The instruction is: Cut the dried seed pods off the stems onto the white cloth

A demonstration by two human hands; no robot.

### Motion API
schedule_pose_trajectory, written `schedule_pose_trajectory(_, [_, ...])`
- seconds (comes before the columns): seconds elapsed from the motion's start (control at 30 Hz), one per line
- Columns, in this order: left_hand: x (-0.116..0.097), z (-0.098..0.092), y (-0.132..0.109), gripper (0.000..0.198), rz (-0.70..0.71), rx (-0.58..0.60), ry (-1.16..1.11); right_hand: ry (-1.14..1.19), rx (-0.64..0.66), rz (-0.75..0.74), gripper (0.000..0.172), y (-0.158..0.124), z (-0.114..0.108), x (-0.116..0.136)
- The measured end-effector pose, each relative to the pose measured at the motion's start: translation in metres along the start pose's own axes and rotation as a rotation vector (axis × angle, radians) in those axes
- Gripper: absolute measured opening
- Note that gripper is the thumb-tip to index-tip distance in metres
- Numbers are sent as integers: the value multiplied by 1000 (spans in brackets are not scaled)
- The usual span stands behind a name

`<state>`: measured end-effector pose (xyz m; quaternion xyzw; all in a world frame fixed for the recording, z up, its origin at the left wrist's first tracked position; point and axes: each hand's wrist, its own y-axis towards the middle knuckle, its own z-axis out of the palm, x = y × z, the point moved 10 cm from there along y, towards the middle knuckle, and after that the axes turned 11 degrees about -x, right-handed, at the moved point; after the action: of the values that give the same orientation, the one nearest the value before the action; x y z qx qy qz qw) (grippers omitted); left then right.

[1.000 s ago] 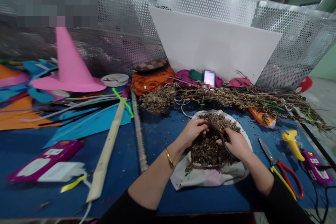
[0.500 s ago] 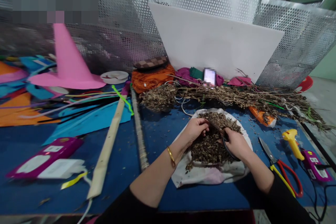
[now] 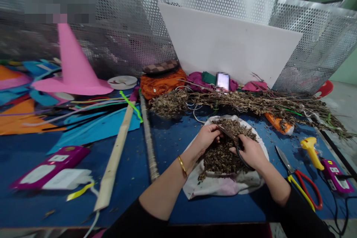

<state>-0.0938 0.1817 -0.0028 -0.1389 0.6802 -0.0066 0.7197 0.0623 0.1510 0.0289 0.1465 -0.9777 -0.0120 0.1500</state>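
A white cloth bag (image 3: 195, 182) lies on the blue table, its mouth spread wide around a heap of chopped dried plant bits (image 3: 223, 160). Over this heap, my right hand (image 3: 252, 152) grips a pair of dark scissors (image 3: 230, 134), the blades pointing left and the black handle loop partly behind the fingers. My left hand (image 3: 208, 137), with a gold bangle on the wrist, is closed in a pinch at the scissor tips. Whatever sits between those fingertips is too small to make out.
Bundled dried stalks (image 3: 259, 102) stretch behind the bag. Red-and-yellow-handled shears (image 3: 298, 178) and a yellow glue gun (image 3: 312, 152) lie right. Leftward are a wooden stick (image 3: 115, 160), a thin wrapped rod (image 3: 149, 141), a pink pointed hat (image 3: 72, 63) and a purple power strip (image 3: 55, 167).
The scissor blades show more clearly, and my right thumb reaches a little further left. My left hand stays almost in place. The whole view has shifted very slightly.
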Motion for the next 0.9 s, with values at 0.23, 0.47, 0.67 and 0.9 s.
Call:
schedule_pose_trajectory(0.23, [5, 4, 0, 10, -14, 30, 28, -4, 21, -20, 41, 0, 0, 4])
schedule_pose_trajectory(0.47, [12, 4, 0, 19, -56, 45, 42, 11, 34, 1, 24, 2, 2, 1])
schedule_pose_trajectory(0.67, [9, 4, -3, 13, -48, 27, 70, -18, 62, 6, 20, 1, 7, -1])
schedule_pose_trajectory(0.9, [7, 5, -3, 13, -45, 26, 76, -31, 44, 4, 20, 0, 7, 1])
